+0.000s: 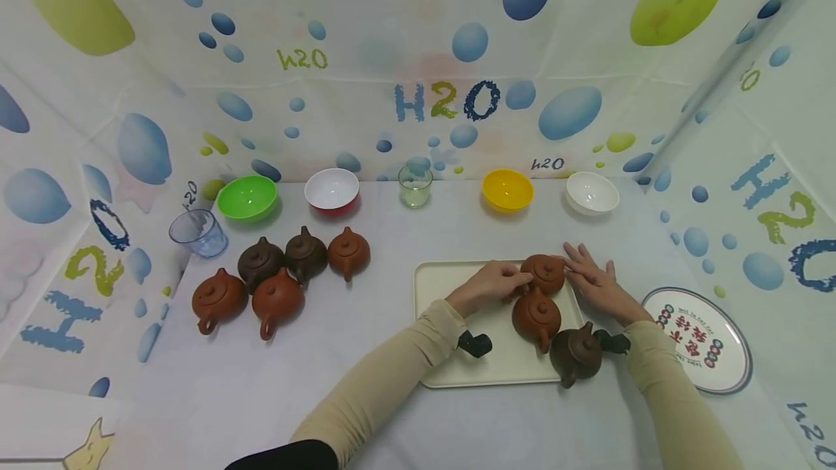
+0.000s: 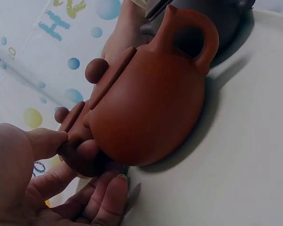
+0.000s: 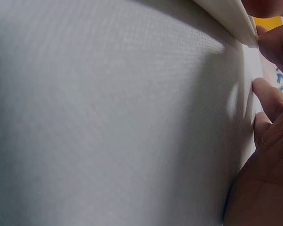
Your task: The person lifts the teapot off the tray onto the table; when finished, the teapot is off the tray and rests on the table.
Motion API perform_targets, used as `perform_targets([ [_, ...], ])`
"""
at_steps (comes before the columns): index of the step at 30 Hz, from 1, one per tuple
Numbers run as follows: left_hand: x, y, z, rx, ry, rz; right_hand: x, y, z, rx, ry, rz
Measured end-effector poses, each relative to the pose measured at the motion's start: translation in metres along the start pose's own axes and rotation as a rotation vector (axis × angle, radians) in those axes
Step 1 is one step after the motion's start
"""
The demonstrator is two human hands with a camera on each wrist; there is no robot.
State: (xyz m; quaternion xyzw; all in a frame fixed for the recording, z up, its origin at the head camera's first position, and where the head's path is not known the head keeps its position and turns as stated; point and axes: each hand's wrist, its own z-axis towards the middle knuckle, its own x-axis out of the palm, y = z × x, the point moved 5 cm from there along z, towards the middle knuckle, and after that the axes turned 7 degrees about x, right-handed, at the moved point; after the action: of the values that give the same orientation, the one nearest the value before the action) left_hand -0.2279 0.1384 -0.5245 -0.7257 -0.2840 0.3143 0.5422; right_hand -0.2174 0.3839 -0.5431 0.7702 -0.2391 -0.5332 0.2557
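Note:
My left hand [image 1: 490, 286] pinches the handle of a reddish-brown clay teapot [image 1: 543, 274] at the far right corner of the cream tray [image 1: 451, 372]. In the left wrist view, thumb and fingers close round that handle [image 2: 78, 162]. My right hand [image 1: 599, 287] lies on the other side of this teapot with its fingers extended, by the tray's edge; whether it touches the pot is unclear. Nearer to me, a second reddish-brown teapot [image 1: 537, 316] stands on the tray. A dark brown teapot [image 1: 576, 355] sits at the near right corner, partly over the rim.
Several brown and reddish teapots [image 1: 277, 299] cluster at the left. Along the back stand a green bowl [image 1: 248, 198], a red-and-white bowl [image 1: 332, 191], a glass [image 1: 415, 187], a yellow bowl [image 1: 508, 191] and a white bowl [image 1: 591, 193]. A blue cup [image 1: 199, 233] is far left, an oval plate [image 1: 725, 354] right.

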Motion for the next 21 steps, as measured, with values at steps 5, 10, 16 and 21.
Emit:
perform_targets([
  [5, 0.0, 0.0006, -0.0005, -0.007, -0.004, -0.018, -0.0004, 0.0013, -0.0008, -0.001, 0.001, 0.001],
  [10, 0.0005, 0.0013, -0.0001, -0.006, -0.003, -0.037, -0.0007, 0.0019, -0.0015, -0.004, -0.002, 0.003],
  [16, 0.0009, 0.0008, -0.001, -0.002, 0.001, -0.044, -0.0003, 0.0006, -0.0025, -0.003, 0.0, 0.001],
  [21, 0.0001, 0.0002, -0.0014, -0.001, -0.007, -0.045, -0.0008, 0.0014, -0.0018, -0.016, -0.003, -0.002],
])
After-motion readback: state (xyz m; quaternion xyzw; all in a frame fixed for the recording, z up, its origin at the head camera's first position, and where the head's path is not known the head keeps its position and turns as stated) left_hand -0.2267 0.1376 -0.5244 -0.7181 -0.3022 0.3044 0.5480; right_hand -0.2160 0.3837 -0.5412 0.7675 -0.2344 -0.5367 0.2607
